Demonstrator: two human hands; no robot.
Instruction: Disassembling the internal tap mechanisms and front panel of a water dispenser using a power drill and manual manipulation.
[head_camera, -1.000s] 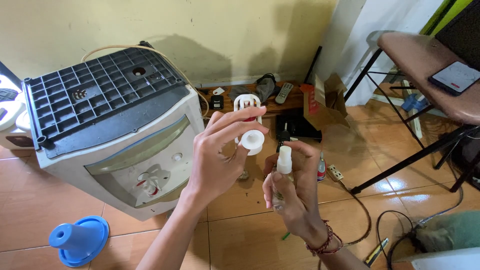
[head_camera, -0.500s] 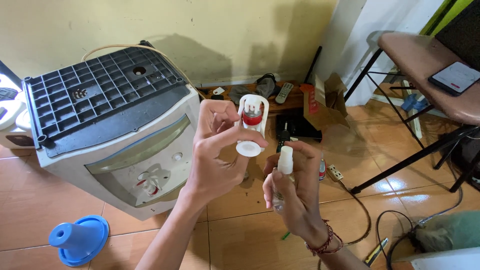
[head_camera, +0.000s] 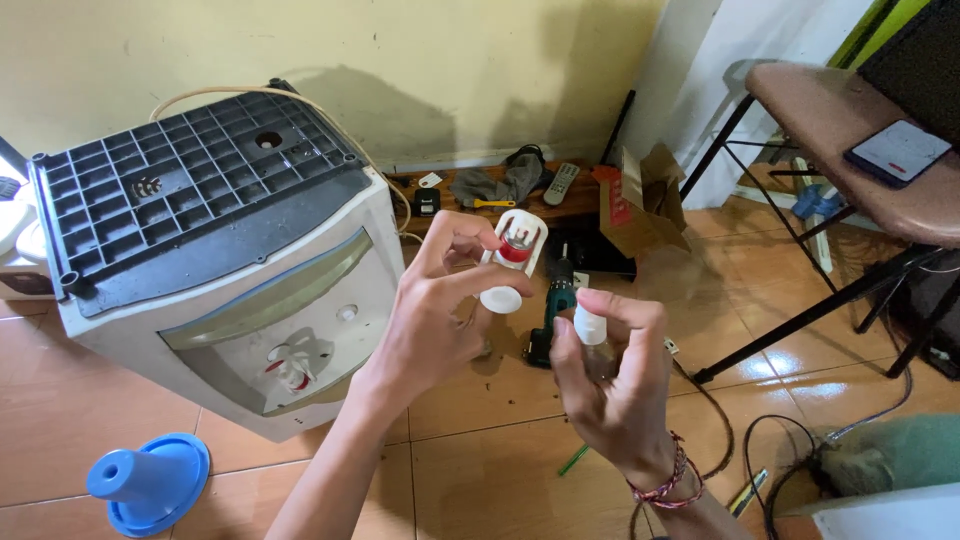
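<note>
My left hand (head_camera: 430, 320) holds a white plastic tap (head_camera: 512, 258) with a red part inside, raised in front of me with its round spout end pointing down. My right hand (head_camera: 612, 385) grips a small clear bottle with a white cap (head_camera: 589, 326), held upright just right of the tap and a little lower. The two things are close but not touching. A white water dispenser (head_camera: 215, 250) lies turned upside down on the tiled floor to the left, its dark grid base facing up and a tap still on its front panel (head_camera: 290, 370).
A blue funnel-shaped part (head_camera: 148, 482) lies on the floor at lower left. A green cordless drill (head_camera: 548, 310) sits on the floor behind my hands. A low wooden board (head_camera: 520, 195) holds a remote, cloth and cardboard box. A stool (head_camera: 850, 130) with a phone stands right; cables lie below.
My left hand has turned the white tap, so its red inner part now faces me and its round end points down. My right hand with the bottle has stayed nearly still.
</note>
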